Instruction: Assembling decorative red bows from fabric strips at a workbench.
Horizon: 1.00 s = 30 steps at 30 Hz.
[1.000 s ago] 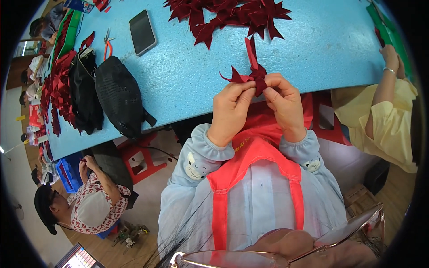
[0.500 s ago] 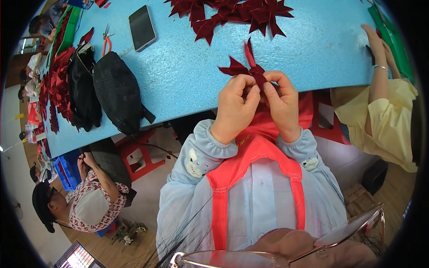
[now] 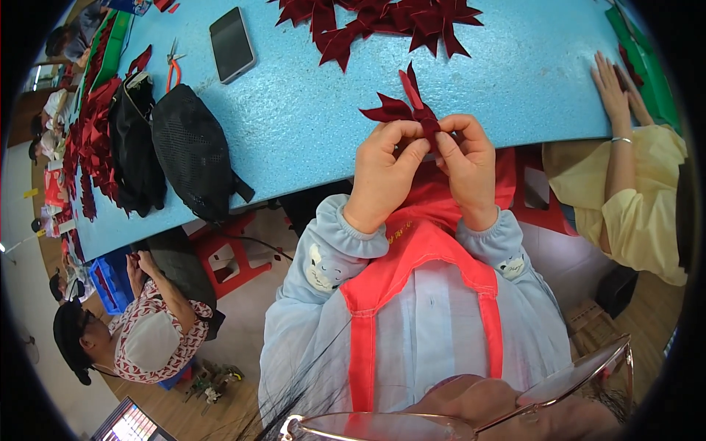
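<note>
"Dark red ribbon, knotted: where is it showing?"
"It's hanging over the tabletop, by the near edge, its tails pointing outward and leftward."
"Is anything gripping it?"
"Yes, the left hand and right hand are both pinching it."
"What's lying beyond?"
"Similar ribbons are lying heaped; a phone and black pouch are resting leftward."

The blue table bears dark-red ribbons, a phone, orange-handled pliers and black bags.

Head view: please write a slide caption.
Left grip and right grip pinch a knotted maroon fabric ribbon at a speckled blue table.
</note>
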Each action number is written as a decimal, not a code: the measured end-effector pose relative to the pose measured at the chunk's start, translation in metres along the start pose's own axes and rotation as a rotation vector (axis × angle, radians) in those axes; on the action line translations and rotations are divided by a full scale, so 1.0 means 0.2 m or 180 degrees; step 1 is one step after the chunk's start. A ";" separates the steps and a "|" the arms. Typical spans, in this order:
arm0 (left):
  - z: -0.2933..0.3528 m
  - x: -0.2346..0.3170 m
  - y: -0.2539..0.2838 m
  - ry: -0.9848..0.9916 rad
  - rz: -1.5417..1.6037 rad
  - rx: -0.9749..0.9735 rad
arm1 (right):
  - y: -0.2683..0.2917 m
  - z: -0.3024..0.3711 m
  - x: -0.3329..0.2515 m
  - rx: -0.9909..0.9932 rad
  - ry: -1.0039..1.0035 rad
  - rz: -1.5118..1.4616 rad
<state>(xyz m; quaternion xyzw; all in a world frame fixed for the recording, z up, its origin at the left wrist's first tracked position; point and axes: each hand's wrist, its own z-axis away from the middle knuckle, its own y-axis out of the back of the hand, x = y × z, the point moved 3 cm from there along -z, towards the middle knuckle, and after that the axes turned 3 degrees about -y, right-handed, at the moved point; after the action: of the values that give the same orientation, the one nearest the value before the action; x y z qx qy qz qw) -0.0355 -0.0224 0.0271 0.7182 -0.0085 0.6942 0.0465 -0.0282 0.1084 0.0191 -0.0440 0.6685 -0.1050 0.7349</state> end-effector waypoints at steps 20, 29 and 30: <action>0.01 0.01 0.02 -0.0839 -0.0503 0.0418 | -0.01 -0.01 0.06 -0.0290 -0.1007 -0.1222; 0.00 0.01 0.04 -0.0648 -0.0153 0.0009 | 0.00 -0.01 0.04 -0.0498 -0.0947 -0.1266; 0.00 0.00 0.05 -0.0494 -0.0083 -0.0058 | 0.00 0.00 0.04 -0.0478 -0.0910 -0.1248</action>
<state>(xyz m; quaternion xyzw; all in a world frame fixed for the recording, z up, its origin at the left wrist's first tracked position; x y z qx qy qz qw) -0.0361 -0.0318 0.0278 0.7694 -0.0090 0.6357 0.0612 -0.0281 0.1069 0.0110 -0.2416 0.5424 -0.1882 0.7823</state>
